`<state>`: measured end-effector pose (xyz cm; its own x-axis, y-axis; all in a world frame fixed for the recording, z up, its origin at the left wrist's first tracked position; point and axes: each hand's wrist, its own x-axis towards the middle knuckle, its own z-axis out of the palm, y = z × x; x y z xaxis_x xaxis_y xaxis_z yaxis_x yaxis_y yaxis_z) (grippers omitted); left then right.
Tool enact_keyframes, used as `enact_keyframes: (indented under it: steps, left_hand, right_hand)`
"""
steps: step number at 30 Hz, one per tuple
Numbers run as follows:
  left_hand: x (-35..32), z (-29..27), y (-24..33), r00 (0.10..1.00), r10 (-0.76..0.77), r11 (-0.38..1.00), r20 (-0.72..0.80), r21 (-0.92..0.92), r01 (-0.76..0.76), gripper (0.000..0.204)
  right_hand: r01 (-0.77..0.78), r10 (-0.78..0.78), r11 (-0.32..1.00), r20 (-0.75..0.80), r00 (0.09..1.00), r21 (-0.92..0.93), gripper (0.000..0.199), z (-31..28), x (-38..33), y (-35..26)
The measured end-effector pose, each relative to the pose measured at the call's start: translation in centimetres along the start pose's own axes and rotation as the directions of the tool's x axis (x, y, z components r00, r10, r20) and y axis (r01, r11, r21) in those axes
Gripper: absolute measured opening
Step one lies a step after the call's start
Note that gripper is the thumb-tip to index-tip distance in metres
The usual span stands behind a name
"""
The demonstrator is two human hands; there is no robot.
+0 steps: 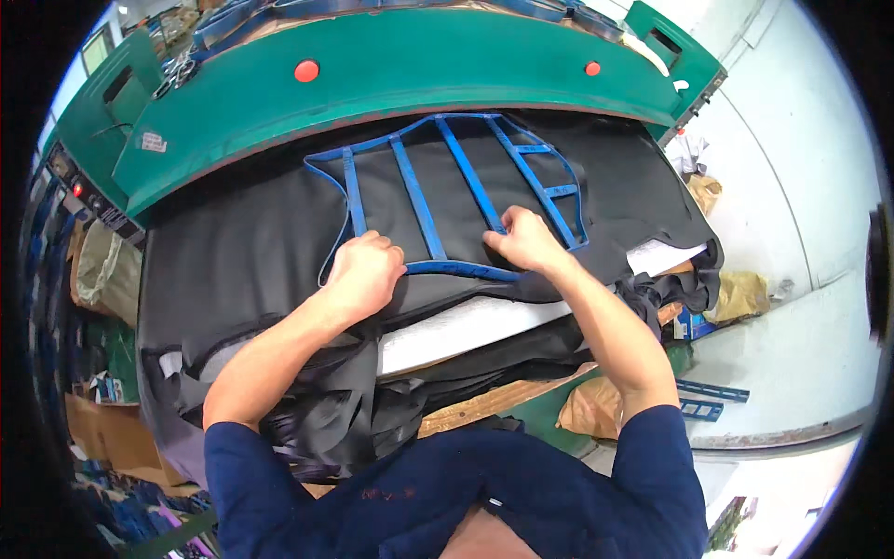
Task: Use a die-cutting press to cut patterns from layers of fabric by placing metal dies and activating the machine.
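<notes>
A blue cutting die (417, 197), a curved outline frame with several crossbars, lies on a black sheet of leather-like material (237, 252). My left hand (366, 273) is closed on the near left part of the die, where a crossbar meets the rim. With thumb and fingers together, my right hand (528, 240) grips a crossbar toward the near right. The fingertips of both hands are partly hidden behind the bars and knuckles.
Behind the sheet stands a green press beam (400, 65) with two red buttons. Black offcuts (326, 410) hang along the near edge, beside an exposed white board (466, 334). Left is a cardboard box (116, 433); right are a brown paper bag (591, 408) and a pale wall.
</notes>
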<state>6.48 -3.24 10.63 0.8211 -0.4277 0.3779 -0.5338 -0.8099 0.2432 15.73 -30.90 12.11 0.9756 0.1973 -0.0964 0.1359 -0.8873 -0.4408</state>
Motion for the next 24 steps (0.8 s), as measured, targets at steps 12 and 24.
enact_keyframes:
  steps: [12, 24]
  left_hand:
    - [1.4, -1.8, -0.8, 0.995, 0.076, 0.997, 0.058, -0.016, -0.075, 0.012]
    - [-1.1, 0.1, 0.8, 0.997, -0.009, 0.981, 0.074, 0.196, -0.006, 0.023]
  right_hand:
    - [0.073, -0.105, 0.977, 0.151, 0.983, 0.201, 0.042, -3.6, 3.7, 2.8]
    - [0.349, -0.388, 0.911, -0.167, 0.907, -0.221, 0.038, -4.0, 8.8, 10.0]
